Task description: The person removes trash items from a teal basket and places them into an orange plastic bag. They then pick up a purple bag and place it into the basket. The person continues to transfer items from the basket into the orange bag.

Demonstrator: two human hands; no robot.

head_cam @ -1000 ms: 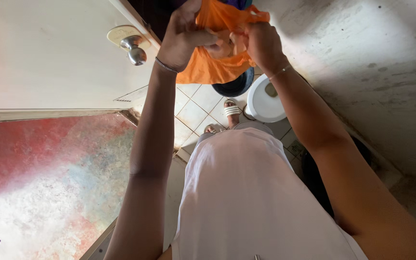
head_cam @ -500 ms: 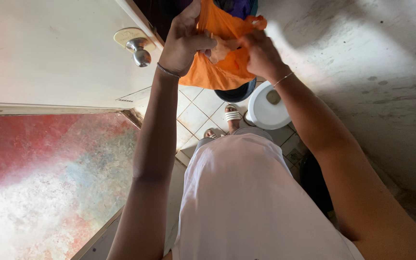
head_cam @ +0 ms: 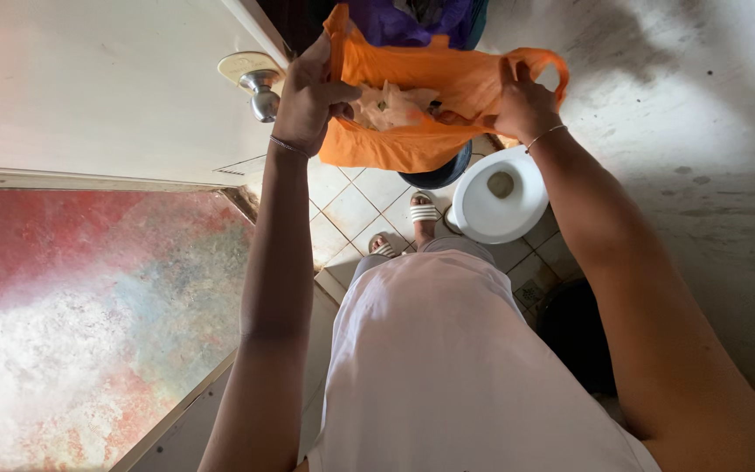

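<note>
I hold an orange plastic bag (head_cam: 421, 131) up in front of me with both hands. My left hand (head_cam: 308, 96) grips its left edge, close to the metal door knob (head_cam: 263, 94). My right hand (head_cam: 522, 103) grips the right handle loop. The bag's mouth is pulled wide apart, and crumpled whitish paper (head_cam: 391, 105) shows inside. A purple bag (head_cam: 408, 19) hangs just beyond the orange one.
A white door (head_cam: 89, 87) stands at my left. Below are a tiled floor (head_cam: 351, 205), a white toilet bowl (head_cam: 500, 197), a dark bucket (head_cam: 439, 173) and my sandalled feet (head_cam: 421, 210). A rough grey wall (head_cam: 683, 131) runs along the right. A black bin (head_cam: 578, 336) sits at its foot.
My hands have drawn apart, spreading the orange bag's mouth open. The right hand moved right, and the paper inside came into view.
</note>
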